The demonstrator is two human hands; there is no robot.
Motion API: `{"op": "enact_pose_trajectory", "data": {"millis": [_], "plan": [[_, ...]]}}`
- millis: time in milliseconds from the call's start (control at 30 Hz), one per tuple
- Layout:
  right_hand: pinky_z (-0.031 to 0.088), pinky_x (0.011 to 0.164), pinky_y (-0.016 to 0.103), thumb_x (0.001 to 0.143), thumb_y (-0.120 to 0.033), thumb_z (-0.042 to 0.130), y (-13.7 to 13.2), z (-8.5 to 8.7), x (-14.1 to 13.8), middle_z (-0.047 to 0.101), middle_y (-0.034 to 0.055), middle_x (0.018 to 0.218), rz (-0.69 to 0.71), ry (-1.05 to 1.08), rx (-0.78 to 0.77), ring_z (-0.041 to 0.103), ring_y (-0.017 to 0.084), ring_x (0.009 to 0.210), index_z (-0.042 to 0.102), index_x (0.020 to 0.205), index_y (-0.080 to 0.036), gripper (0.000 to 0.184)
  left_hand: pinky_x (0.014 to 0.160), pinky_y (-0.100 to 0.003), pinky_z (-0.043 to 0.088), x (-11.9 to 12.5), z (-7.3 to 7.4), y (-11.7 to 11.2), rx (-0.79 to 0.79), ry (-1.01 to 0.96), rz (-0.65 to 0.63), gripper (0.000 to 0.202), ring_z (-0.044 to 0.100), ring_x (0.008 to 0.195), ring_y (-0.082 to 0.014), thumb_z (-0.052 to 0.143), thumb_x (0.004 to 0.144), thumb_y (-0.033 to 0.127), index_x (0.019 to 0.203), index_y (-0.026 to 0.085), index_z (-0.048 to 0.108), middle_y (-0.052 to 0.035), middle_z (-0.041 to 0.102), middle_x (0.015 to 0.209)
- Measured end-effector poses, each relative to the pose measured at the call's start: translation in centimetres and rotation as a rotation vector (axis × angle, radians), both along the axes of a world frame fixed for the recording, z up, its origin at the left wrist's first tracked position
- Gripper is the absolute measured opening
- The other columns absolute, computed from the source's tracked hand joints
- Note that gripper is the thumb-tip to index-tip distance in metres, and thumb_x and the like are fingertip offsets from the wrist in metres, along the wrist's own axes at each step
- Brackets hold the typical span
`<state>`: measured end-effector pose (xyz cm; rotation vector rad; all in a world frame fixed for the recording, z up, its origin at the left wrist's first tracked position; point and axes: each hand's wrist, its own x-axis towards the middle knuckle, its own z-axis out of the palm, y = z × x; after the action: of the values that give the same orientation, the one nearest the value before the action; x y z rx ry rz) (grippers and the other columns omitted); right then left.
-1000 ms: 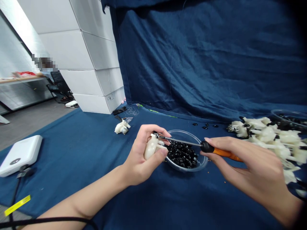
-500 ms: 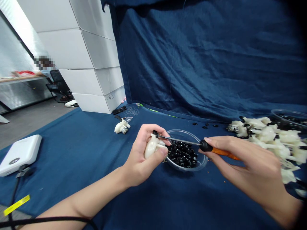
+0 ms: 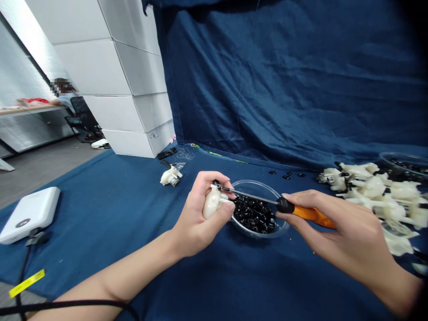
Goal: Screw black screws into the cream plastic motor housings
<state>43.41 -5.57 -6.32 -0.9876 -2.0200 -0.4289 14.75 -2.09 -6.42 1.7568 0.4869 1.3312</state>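
My left hand (image 3: 197, 218) is closed around a small cream plastic part (image 3: 211, 204), held just left of a clear bowl (image 3: 277, 227) of small black pieces. My right hand (image 3: 347, 236) grips an orange-handled screwdriver (image 3: 307, 213). Its metal shaft reaches left across the bowl, and the tip touches the top of the cream part between my left thumb and fingers.
A heap of cream plastic parts (image 3: 377, 191) lies at the right, with a second clear bowl (image 3: 404, 161) behind it. One cream part (image 3: 170, 176) lies further back. A white device (image 3: 28, 214) with a cable sits at the left. White boxes (image 3: 127, 89) and blue cloth (image 3: 301, 89) stand behind.
Both hands hold the same grip. The right hand and screwdriver have shifted slightly; the tip stays on the cream part.
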Motion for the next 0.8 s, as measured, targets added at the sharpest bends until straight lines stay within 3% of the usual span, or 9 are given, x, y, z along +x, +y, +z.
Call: {"op": "enact_pose_trajectory", "data": {"millis": [300,700,800], "plan": [[0.067,0.078,0.032,0.099,-0.022,0.078,-0.07,0.04,-0.24,0.082,0.0030,0.100,-0.004,0.050,-0.018,0.080,0.020,0.087,0.073,0.110,-0.023,0.012,0.067,-0.021,0.063,0.41,0.52,-0.08,-0.133,-0.080,-0.022,0.039,0.067,0.098,-0.0169,0.078,0.098,0.028,0.126,0.026,0.051,-0.0053,0.058,0.115],[0.067,0.075,0.032,0.098,-0.023,0.079,-0.16,0.43,-0.18,0.083,0.0043,0.100,0.044,0.012,-0.015,0.081,0.020,0.082,0.073,0.116,-0.020,0.019,0.072,-0.025,0.058,-0.14,0.17,-0.02,0.000,0.018,0.002,0.032,0.064,0.091,-0.0158,0.073,0.101,0.025,0.129,0.026,0.056,-0.0059,0.064,0.112],[0.067,0.073,0.030,0.099,-0.024,0.079,-0.13,0.63,-0.01,0.083,0.0042,0.101,0.069,-0.005,0.001,0.081,0.020,0.079,0.074,0.120,-0.021,0.022,0.077,-0.027,0.059,-0.44,0.21,0.10,0.022,0.032,-0.044,0.035,0.065,0.099,-0.0184,0.071,0.102,0.024,0.133,0.027,0.056,-0.0069,0.064,0.118]]}}
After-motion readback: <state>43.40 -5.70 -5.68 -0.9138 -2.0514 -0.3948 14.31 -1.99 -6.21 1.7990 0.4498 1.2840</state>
